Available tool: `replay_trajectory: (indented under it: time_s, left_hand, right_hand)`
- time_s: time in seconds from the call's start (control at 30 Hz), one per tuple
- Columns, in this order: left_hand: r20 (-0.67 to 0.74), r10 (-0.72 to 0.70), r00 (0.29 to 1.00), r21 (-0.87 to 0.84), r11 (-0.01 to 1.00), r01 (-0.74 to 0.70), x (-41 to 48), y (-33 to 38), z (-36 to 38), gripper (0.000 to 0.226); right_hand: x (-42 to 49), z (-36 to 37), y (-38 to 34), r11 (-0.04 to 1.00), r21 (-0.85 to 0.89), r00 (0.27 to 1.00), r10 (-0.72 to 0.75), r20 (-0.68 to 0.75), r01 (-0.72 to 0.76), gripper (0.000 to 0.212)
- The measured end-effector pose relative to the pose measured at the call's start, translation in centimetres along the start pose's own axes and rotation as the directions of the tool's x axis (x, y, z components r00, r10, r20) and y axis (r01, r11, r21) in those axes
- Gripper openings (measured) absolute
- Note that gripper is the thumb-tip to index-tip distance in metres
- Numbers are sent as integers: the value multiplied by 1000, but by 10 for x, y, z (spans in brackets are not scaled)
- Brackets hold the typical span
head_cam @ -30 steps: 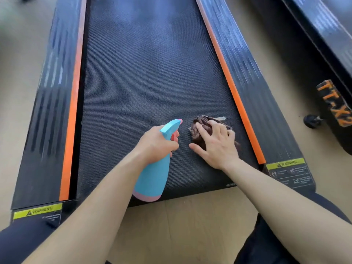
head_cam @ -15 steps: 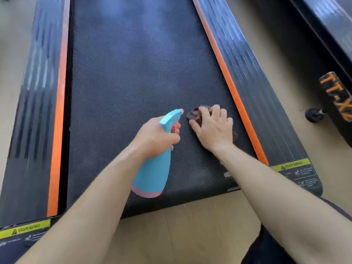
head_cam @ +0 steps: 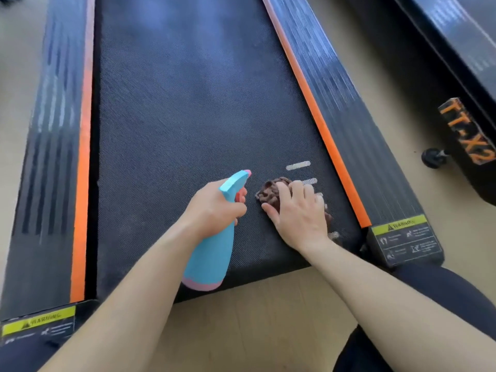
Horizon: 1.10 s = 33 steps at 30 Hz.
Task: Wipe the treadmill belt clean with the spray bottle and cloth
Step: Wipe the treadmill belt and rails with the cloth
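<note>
The left hand point(head_cam: 214, 208) curls its fingers round the neck of the light-blue plastic spray bottle with a pink base point(head_cam: 212, 253), tilted over the near end of the black textured treadmill belt point(head_cam: 188, 116). Its nozzle points just beside the right hand point(head_cam: 298, 218), so a squeeze now could wet skin instead of belt. The right hand presses nearly flat fingers on the crumpled brown cloth point(head_cam: 271, 193) near the orange side strip point(head_cam: 316, 114); so small a wad may bunch and slip out.
</note>
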<state>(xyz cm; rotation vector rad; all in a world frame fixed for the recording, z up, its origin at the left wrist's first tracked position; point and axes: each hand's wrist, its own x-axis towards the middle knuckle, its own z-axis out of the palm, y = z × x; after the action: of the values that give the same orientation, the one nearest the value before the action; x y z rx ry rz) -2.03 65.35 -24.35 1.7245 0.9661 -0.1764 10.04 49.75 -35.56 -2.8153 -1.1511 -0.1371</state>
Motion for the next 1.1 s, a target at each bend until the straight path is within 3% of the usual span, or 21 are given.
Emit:
replay_trajectory:
  time_s: [0.13,0.3,0.37,0.53,0.63,0.73,0.8,0.9,1.0,1.03,1.1]
  left_hand:
    - [26,22,999,-11,1000,-22,-3,7,12,60]
    - [23,21,1000,-79,997,-19,-13,5,16,51]
    - [15,13,1000,-86,996,-12,-22,3,13,52]
    - [33,-7,999,-99,995,10,-29,-3,13,37]
    - [49,10,999,-71,997,-7,-32,-10,17,44]
    - [49,4,999,-124,992,2,-36,-18,12,51]
    - [27,7,1000,-162,987,-3,-39,-23,6,53]
    - [7,9,1000,-167,986,-7,-41,-32,-5,62]
    - [-7,-20,1000,-147,989,18,-44,-41,-9,51]
    - [-12,-34,999,-135,990,32,-47,-43,-9,41]
    - [-23,-63,998,-129,990,59,-50,-49,-8,30]
  right_hand:
    - [-17,-2,16,995,27,994,-101,39,100,65]
    - [56,1,7,975,43,970,214,111,-220,57]
    - [43,0,0,972,24,970,231,80,-234,58]
    - [-58,-2,-13,998,50,999,49,1,-49,61]
    - [-37,-3,-1,996,80,999,-33,33,30,63]
    - [17,-7,0,979,107,975,157,156,-174,63]
    - [22,-5,-8,969,85,963,218,161,-234,62]
    - [-24,0,-27,998,58,999,17,28,-19,61]
    - [-57,0,-27,947,101,952,-304,-17,304,65]
    - [-48,0,-24,938,110,944,-329,-11,328,65]
    - [-18,0,-25,965,134,973,-229,30,223,64]
